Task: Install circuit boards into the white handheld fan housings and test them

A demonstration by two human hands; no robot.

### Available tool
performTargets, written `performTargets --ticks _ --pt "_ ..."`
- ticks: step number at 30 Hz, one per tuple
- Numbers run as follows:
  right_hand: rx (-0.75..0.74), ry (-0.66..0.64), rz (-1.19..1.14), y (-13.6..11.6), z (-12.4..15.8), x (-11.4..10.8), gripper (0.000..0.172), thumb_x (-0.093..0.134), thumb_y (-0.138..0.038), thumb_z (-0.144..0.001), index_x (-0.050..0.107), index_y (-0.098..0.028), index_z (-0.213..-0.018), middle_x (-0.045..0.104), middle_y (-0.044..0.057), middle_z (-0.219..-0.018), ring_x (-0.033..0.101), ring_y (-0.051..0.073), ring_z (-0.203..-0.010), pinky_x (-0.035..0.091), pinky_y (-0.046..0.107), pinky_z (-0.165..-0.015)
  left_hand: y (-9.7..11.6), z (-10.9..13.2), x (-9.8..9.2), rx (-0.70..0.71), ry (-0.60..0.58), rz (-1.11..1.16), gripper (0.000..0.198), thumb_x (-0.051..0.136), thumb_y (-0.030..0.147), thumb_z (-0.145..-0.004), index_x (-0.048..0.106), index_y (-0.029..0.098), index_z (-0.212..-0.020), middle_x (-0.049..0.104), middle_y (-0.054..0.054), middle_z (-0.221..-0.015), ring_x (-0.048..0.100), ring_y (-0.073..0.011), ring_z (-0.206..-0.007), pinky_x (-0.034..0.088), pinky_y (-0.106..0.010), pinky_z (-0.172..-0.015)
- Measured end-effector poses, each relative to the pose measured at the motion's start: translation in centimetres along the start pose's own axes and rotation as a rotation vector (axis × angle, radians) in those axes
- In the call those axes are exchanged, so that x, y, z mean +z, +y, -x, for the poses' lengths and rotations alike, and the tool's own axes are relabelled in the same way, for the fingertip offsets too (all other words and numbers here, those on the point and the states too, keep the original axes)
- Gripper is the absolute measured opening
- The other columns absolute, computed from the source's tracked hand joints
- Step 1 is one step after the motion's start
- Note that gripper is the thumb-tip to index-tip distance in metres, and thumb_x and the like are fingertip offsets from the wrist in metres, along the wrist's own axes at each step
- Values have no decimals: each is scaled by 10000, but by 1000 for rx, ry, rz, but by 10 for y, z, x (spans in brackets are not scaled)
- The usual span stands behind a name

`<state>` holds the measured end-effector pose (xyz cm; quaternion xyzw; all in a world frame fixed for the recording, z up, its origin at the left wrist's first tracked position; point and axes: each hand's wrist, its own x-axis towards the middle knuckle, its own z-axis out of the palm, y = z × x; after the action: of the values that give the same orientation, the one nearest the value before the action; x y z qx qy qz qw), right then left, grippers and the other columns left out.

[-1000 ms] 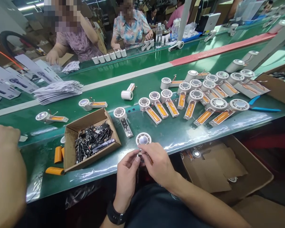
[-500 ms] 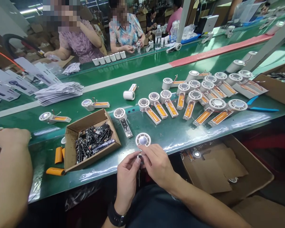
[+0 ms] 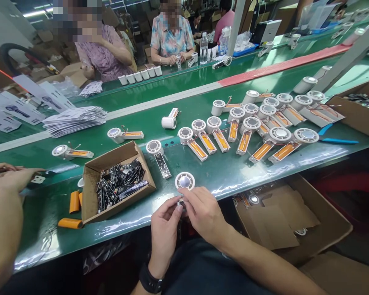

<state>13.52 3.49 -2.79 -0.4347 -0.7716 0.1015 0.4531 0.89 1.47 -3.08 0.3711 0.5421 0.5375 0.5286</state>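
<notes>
In front of me, my left hand (image 3: pixel 166 225) and my right hand (image 3: pixel 204 213) meet at the bench's near edge, their fingertips pinched together. My left hand grips a thin, dark part seen nearly edge-on, apparently a circuit board (image 3: pixel 180 229). The right fingers close around something small beside a white bit; they cover most of it. Just beyond them lies a white round fan head (image 3: pixel 185 180) with a silvery centre, its lower side hidden by my fingers. Up and to the left, a handheld fan (image 3: pixel 154 146) has a black circuit board in its handle.
A cardboard box (image 3: pixel 87 172) of circuit boards stands left, beside orange battery packs (image 3: pixel 70 223). Many fans with orange batteries (image 3: pixel 221 141) fill the right, near blue pliers (image 3: pixel 338 140). A co-worker's arm (image 3: pixel 3 229) reaches in at left. An open carton (image 3: pixel 332 233) sits below right.
My hands hold nearly the same pose. The co-worker's arm at left has shifted, showing a small pale part by its hand. Across the bench, the people have moved their arms.
</notes>
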Motion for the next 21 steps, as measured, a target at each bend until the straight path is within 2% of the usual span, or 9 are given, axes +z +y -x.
performTargets --ticks 5,10,16,21 --pt "-11 -35 34 -1 -2 -3 313 373 -94 -958 603 -117 -1168 674 107 -841 589 231 -747 491 368 -681 4 0 0 46 17 -74 220 794 283 -689 780 190 -888 773 -77 -938 708 -223 -854 569 -325 -798" --pt "-18 -67 57 -2 -3 -5 357 347 -69 -946 591 -116 -1202 653 99 -820 573 230 -736 490 365 -676 7 1 0 98 17 -159 163 762 246 -714 786 195 -867 764 -76 -959 692 -224 -899 557 -320 -826" --pt "-17 -49 2 0 -2 -2 418 354 -60 -927 514 -132 -1306 647 88 -833 577 236 -746 510 380 -701 5 -1 0 9 -33 -45 203 787 279 -695 783 183 -873 768 -76 -926 704 -215 -805 586 -290 -686" --pt "-20 -16 -35 3 0 -1 416 362 -66 -936 485 -152 -1324 654 84 -851 582 233 -764 516 377 -720 2 0 -2 -65 -36 71 253 791 289 -710 769 174 -935 774 -81 -921 709 -194 -790 587 -271 -694"
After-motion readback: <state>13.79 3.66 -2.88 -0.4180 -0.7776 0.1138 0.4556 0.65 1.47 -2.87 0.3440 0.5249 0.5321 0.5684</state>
